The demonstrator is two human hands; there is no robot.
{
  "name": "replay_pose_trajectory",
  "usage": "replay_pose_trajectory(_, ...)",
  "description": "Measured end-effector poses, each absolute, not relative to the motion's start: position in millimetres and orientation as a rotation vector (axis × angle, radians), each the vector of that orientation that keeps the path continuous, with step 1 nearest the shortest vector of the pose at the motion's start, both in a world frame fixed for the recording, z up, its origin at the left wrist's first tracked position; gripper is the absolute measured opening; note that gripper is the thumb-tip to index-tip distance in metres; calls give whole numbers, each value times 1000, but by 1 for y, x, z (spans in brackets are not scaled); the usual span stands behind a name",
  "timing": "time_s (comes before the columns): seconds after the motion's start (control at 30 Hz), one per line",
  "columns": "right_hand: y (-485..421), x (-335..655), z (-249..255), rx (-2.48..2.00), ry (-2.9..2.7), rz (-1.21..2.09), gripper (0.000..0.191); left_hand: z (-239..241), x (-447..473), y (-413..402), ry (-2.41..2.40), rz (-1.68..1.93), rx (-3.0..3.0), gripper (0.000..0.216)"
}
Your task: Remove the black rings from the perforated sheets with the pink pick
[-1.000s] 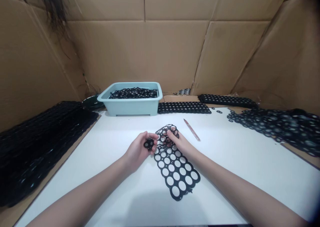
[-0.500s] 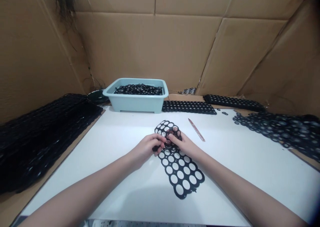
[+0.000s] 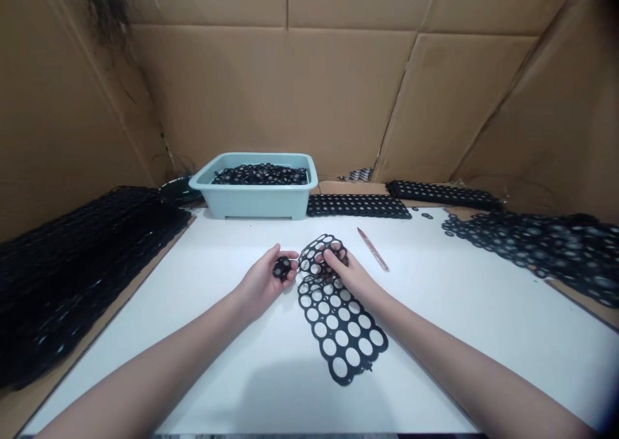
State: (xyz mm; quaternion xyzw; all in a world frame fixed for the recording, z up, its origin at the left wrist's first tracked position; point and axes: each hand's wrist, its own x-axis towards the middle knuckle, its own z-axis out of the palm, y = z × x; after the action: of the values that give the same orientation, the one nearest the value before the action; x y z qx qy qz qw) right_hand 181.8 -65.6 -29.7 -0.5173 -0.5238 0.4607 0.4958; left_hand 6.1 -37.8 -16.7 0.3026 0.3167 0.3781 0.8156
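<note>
In the head view my left hand [image 3: 261, 281] is turned palm up, its fingers curled around several small black rings [image 3: 282, 269]. It is a little to the left of a black perforated rubber-like sheet [image 3: 341, 316] with rows of round holes. My right hand [image 3: 341, 262] grips the folded-up far part of that sheet, thumb on top and fingers partly hidden behind it. The near end of the sheet lies flat on the white table [image 3: 207, 361].
A pale blue basin [image 3: 256, 200] full of black rings stands at the back. Perforated sheets [image 3: 358, 205] lie beside it. A pointed pinkish tool [image 3: 373, 250] rests right of my hands. A black stack [image 3: 72, 265] is at left, a ring pile [image 3: 541, 245] at right.
My left hand has pulled away from the sheet to the left and turned palm up, showing the black rings in it. My right hand keeps its hold on the sheet.
</note>
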Motion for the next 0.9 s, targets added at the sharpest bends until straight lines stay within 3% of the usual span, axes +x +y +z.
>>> replay_pose_trajectory(0.17, -64, 185, -36, -1347, -1162, 922, 47, -10, 8, -40, 615, 839, 602, 30)
replay_pose_trajectory(0.27, -69, 186, -33, -1446, -1284, 591, 58, -6, 9, -42, 577, 846, 605, 33)
replay_pose_trajectory(0.4, -82, 179, -22, -1308, -1656, 150, 42, -3, 10, -46, 529, 841, 597, 35)
replay_pose_trajectory(0.9, -94, 164, -23, -1055, -2017, 162, 21, 0, 17, -62, 442, 691, 601, 42)
